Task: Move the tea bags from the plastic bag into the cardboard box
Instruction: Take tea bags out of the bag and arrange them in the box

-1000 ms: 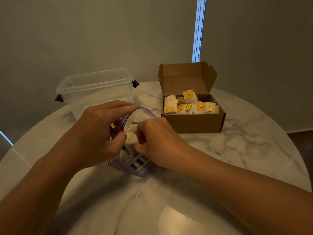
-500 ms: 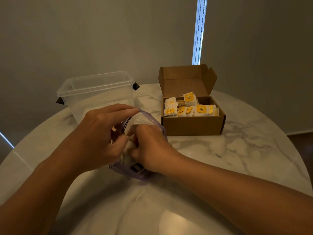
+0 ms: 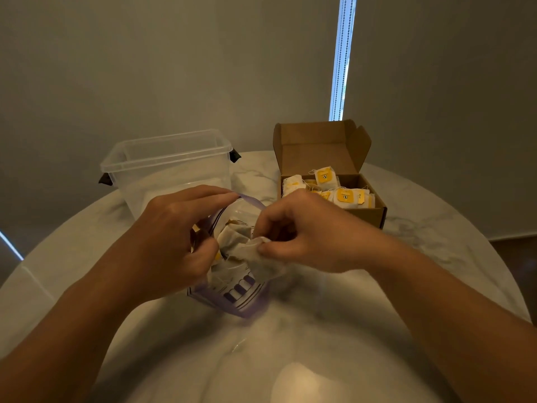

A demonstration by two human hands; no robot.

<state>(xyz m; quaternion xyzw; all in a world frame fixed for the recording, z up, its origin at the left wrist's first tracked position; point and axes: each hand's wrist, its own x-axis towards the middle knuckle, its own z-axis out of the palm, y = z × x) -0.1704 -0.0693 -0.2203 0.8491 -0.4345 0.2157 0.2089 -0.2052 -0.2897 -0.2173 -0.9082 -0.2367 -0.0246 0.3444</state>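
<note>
Tea bags (image 3: 236, 232) heaped inside plastic bag (image 3: 242, 299) on marble table (image 3: 436, 257). Left hand (image 3: 174, 242) pinches bag rim, thumb against fingers. Right hand (image 3: 308, 237) at bag mouth, curled fingers and thumb pinching one pale sachet (image 3: 247, 251). Cardboard box (image 3: 369, 217) behind, lid up, part filled.

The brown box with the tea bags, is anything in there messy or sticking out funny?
A little. In the open brown cardboard box, the white tea bags with yellow tags lie jumbled, and one tea bag pokes up above the rest near the raised lid. Nothing looks torn or spilled.
</note>
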